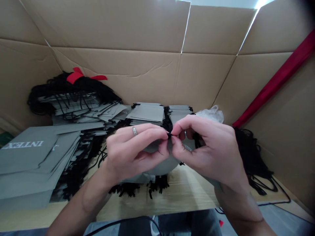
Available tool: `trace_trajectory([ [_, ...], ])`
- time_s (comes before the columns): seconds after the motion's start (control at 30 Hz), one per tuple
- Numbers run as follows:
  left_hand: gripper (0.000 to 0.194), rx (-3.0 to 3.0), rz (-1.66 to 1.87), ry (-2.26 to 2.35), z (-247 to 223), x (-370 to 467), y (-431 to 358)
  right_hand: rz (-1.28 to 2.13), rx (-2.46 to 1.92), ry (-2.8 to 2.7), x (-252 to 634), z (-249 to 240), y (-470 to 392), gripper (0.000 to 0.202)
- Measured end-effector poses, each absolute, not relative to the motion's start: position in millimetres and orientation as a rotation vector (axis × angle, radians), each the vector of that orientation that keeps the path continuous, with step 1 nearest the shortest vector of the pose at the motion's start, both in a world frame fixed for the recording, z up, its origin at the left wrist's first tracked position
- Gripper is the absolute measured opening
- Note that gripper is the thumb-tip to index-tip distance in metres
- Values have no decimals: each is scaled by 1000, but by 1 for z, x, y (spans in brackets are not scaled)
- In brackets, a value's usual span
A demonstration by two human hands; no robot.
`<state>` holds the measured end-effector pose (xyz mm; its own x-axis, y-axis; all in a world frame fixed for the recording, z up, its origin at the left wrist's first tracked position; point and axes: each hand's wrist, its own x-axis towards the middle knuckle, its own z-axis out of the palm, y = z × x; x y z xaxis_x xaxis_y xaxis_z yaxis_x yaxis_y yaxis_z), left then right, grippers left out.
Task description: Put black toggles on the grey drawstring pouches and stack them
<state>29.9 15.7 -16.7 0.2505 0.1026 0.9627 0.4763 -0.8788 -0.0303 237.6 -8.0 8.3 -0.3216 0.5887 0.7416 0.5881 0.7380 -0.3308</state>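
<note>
Near the middle of the view, my left hand [139,150], with a ring on one finger, pinches a black cord [169,135]. My right hand [209,144] pinches the same cord just to the right, the fingertips of both hands nearly touching. Behind and below the fingers a grey piece [163,165] shows, curved and partly hidden by the hands. Beneath it, black cord ends [158,186] stick out over the wooden table [187,196].
Grey sheets with white lettering [24,147] lie at the left. Behind them, black cords [98,90] with red strips cover a stack. Two grey stacks [146,113] stand at the back centre. A clear plastic bag [213,113] and more black cords [253,157] are at the right. Cardboard walls [123,62] surround the table.
</note>
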Motion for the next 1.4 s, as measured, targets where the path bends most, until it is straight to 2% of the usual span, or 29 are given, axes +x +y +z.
trace_trajectory([
  [0.2,19,-2384,-1884,-547,-16,30,17,220,-869,-1995,240,12,-7,16],
  [0.33,24,-2662,-2043,-507,-14,27,20,563,-836,-1976,243,16,-5,15],
  [0.43,24,-2688,-2003,-511,-14,26,21,676,-832,-1963,244,17,0,14],
  [0.63,15,-2239,-1409,-472,-15,21,13,448,-903,-1974,243,16,-1,15],
  [0.83,10,-2198,-1224,-406,-16,20,6,343,-969,-1980,239,16,-8,15],
  [0.97,8,-2173,-1297,-447,-19,23,7,111,-859,-2014,238,11,-6,13],
  [1.1,15,-2183,-1439,-512,-19,25,13,-123,-761,-2041,238,5,-2,14],
  [1.4,22,-2579,-1826,-614,-19,22,23,-3,-670,-2055,238,5,6,19],
])
